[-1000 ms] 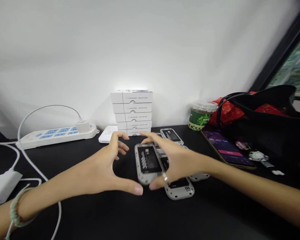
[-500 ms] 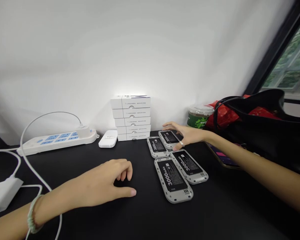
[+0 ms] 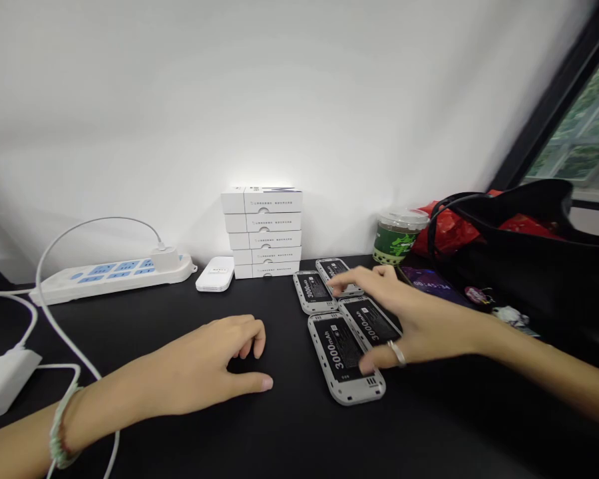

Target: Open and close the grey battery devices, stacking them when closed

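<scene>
Battery devices (image 3: 340,346), 4, grey-rimmed and black-centred, lie right of centre. My right hand (image 3: 413,320) spreads over them; my left hand (image 3: 207,367) gapes loosely.

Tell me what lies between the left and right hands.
In the head view: black tabletop beside the left hand, then the front 3000mAh device, partly overlapped by the right hand; contact is unclear.

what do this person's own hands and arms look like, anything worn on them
The left hand has a pale green, cord-like bracelet around its wrist. The right hand wears a smooth, silver-coloured ring on its thumb. No sleeves or gloves are in view.
</scene>
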The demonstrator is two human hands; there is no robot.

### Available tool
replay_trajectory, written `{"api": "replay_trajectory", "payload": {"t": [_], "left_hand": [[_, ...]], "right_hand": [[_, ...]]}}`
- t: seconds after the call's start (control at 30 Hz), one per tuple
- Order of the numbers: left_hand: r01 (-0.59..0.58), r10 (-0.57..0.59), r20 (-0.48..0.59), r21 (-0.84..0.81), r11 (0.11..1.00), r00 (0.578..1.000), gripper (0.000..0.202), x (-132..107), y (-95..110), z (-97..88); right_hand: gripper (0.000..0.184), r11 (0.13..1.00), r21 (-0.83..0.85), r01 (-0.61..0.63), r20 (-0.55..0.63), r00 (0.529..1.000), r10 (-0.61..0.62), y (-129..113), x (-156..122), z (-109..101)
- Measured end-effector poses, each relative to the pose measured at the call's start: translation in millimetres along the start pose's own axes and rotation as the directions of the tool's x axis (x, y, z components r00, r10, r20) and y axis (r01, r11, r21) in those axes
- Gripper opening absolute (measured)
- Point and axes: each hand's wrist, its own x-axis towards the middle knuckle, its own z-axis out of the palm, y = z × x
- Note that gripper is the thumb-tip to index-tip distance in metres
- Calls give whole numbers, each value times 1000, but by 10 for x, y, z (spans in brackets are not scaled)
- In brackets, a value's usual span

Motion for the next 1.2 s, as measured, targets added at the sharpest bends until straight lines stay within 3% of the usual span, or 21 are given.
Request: {"api": "replay_trajectory", "payload": {"t": [0.1,0.33,0.5,0.6,0.73,1.0,1.2], "left_hand": [[-13,13,-4,-2,1000,1000,26,13,-14,2],[27,-28,-37,-24,999,999,32,-16,27,29],[-64,57,-59,-123,990,997,97,-106,141,78],[-46,34,-71,-171,984,997,114,-108,156,132],[51,-72,-86,-230,972,994,132,-69,110,199],[37,-66,-104,-263,964,992,135,-94,101,216],[-77,30,-171,-278,957,985,130,-67,132,193]], "right_hand": [[103,1000,7,-15,105,994,14,-33,-121,124],[113,989,145,-20,141,990,-1,-125,-142,330],[109,974,211,84,120,987,-111,-396,38,470],[103,943,248,222,68,967,-246,-508,184,522],[100,931,264,251,63,959,-276,-580,284,523],[105,950,238,199,136,962,-236,-656,314,471],[102,946,304,115,223,957,-188,-681,475,454]]}}
